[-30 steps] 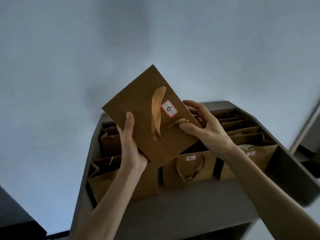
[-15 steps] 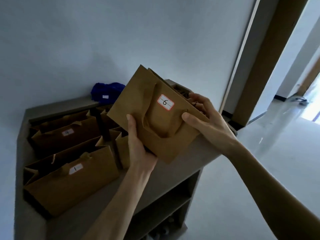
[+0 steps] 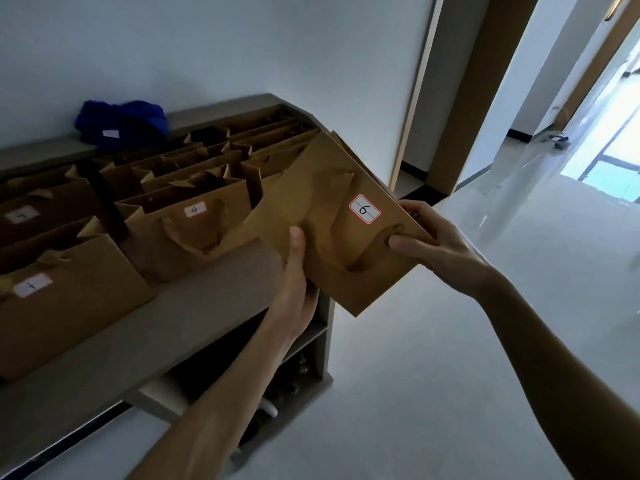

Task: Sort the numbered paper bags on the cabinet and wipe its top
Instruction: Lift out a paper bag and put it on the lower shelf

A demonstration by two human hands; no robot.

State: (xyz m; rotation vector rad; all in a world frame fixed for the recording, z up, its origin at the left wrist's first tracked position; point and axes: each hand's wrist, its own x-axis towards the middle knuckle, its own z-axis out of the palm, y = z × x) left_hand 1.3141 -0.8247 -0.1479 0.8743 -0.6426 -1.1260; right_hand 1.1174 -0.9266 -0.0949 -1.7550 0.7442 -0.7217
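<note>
I hold a flat brown paper bag labelled 6 [image 3: 325,220] tilted in the air past the right end of the grey cabinet top [image 3: 194,306]. My left hand [image 3: 294,271] grips its lower left edge, thumb on the front. My right hand [image 3: 436,244] pinches its right edge. On the cabinet stand several open brown bags in rows: one labelled 4 [image 3: 194,230] just left of the held bag, one labelled 1 [image 3: 59,299] at the front left, and another numbered one [image 3: 31,209] behind it. A blue cloth [image 3: 121,124] lies at the back against the wall.
The cabinet has open shelves [image 3: 304,341] below with small items inside. A white wall runs behind it. To the right are a door frame [image 3: 460,109], a pale glossy floor [image 3: 450,375] and a bright hallway.
The view has swung right and down. The bag labelled 6 has moved from above the standing bags to beyond the cabinet's right end, still in both hands.
</note>
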